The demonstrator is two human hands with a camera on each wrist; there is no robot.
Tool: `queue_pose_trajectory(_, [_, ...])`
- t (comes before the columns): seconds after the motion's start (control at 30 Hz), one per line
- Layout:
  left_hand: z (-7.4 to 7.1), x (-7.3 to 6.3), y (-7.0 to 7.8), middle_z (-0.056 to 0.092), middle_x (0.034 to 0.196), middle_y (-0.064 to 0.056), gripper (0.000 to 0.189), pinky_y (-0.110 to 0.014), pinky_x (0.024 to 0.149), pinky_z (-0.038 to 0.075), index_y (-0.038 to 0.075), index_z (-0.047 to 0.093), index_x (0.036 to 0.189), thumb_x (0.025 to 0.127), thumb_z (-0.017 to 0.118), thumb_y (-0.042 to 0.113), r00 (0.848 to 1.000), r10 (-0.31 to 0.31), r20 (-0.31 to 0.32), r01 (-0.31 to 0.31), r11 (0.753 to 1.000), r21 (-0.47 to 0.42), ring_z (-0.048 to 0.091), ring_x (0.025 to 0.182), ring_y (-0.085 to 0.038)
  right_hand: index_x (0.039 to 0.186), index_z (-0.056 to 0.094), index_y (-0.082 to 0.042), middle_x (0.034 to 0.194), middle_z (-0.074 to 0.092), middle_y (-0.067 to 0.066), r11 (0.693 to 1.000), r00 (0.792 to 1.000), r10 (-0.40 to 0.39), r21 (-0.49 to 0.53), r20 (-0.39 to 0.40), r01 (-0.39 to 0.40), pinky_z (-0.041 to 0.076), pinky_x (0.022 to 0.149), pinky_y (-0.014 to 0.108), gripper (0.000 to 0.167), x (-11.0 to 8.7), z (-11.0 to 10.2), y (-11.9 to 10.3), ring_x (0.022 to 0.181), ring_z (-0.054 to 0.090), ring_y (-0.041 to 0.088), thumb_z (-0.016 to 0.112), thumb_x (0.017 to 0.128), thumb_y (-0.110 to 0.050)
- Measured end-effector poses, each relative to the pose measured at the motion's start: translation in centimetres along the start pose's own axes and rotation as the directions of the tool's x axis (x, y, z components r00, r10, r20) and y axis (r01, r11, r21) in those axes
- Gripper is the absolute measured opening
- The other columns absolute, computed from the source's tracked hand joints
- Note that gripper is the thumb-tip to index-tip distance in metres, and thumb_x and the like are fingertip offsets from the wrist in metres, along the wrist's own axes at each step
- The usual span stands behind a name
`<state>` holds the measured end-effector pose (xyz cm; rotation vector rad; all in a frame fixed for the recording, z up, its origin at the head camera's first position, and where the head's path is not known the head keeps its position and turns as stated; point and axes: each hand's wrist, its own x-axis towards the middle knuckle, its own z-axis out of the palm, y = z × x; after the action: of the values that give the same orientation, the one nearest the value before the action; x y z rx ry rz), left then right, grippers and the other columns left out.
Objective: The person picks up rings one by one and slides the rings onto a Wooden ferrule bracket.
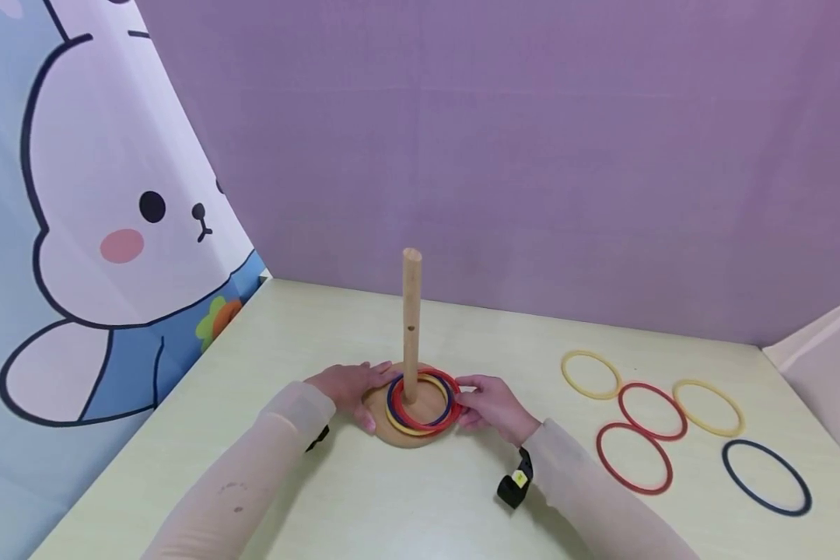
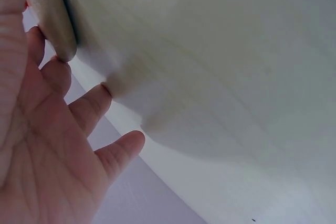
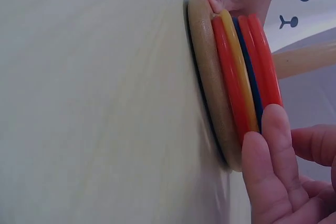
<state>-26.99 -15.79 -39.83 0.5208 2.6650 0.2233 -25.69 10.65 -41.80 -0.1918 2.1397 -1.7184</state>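
Note:
A wooden post [image 1: 411, 319] stands upright on a round wooden base [image 1: 428, 403]. Around its foot lies a stack of rings: red, yellow and blue, with a red ring [image 3: 266, 59] on top. My left hand [image 1: 346, 389] rests on the base's left edge, fingers extended. In the left wrist view, some fingertips touch the base rim [image 2: 55, 19], while other fingers [image 2: 121, 153] spread free. My right hand [image 1: 491, 406] is at the stack's right side. In the right wrist view, two fairly straight fingers [image 3: 258, 169] press against the rings' outer edges; another digit is partly hidden behind them.
On the table's right lie two yellow rings, one farther back [image 1: 567, 381] and one to its right [image 1: 742, 420], two touching red rings [image 1: 672, 470], and a dark blue ring [image 1: 777, 509]. A purple cloth [image 1: 532, 194] hangs behind; a cartoon curtain [image 1: 98, 272] hangs left.

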Motion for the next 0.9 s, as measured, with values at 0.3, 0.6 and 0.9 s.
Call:
queue_pose_trajectory(0.3, [0.3,0.5,-0.5,0.026,0.157,0.001,0.102,-0.055,0.102,0.036,0.028,0.028,0.152,0.068,0.083,0.044,1.000,0.028,-0.007,-0.028,0.999,0.032,0.027,0.140,-0.034,0.129,0.051,0.011,0.077,0.058,0.011,0.988,1.000,-0.025,-0.155,-0.018,0.022,0.054,0.059,0.028,0.044,-1.8,-3.0,0.2,0.052,0.056,0.012,0.059,0.093,-0.012])
queue_pose_trajectory(0.6, [0.6,0.6,-0.5,0.026,0.157,0.002,0.102,-0.057,0.101,0.036,0.029,0.028,0.152,0.068,0.084,0.043,0.999,0.042,-0.004,-0.042,0.999,0.024,0.027,0.140,-0.034,0.126,0.054,0.010,0.077,0.061,0.010,0.930,0.992,-0.077,-0.367,-0.096,0.037,0.055,0.060,0.031,0.040,-5.4,-8.9,2.3,0.059,0.062,0.019,0.062,0.090,-0.007])
queue_pose_trajectory(0.9, [0.6,0.6,-0.6,0.026,0.157,0.002,0.102,-0.057,0.101,0.036,0.027,0.028,0.152,0.068,0.084,0.044,0.999,0.050,-0.008,-0.050,0.998,0.035,0.027,0.140,-0.035,0.123,0.056,0.011,0.074,0.059,0.006,0.848,0.994,-0.090,-0.528,-0.058,0.046,0.048,0.053,0.027,0.039,-7.4,-13.1,2.9,0.053,0.054,0.019,0.064,0.089,-0.007])
